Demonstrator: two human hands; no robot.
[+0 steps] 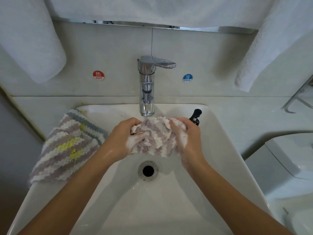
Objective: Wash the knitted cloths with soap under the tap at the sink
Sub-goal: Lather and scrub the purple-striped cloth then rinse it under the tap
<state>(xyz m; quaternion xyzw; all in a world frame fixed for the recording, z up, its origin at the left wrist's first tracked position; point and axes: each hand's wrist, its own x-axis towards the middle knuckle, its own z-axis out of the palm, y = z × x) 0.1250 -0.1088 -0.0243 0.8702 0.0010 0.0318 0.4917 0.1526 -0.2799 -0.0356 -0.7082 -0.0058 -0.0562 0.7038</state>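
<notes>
Lilac-and-white knit, thick with suds, is bunched between my hands: this knitted cloth [155, 138] sits over the middle of the sink [220, 150], just below the tap [147, 85] spout and above the drain [148, 170]. My left hand [124, 138] has its fingers curled into the cloth's left side, and my right hand [188, 134] grips the right side, foam running down to the wrist. I judge this to be the scrubbing step, working soap through the yarn; I can't tell for certain whether water is running from the spout. A second cloth [67, 146], striped lilac, white and yellow, lies draped over the sink's left rim, looking dry and not yet washed. Tucked just behind my right hand stands a dark soap pump [195, 116], close enough that a wide scrub could knock it into the basin. Soapy fingers could also lose their hold and let the wad drop onto the open drain, blocking it. The second cloth hangs partly off the rim, so a nudge from my left forearm might send it to the floor. White towels [30, 41] hang either side above.
</notes>
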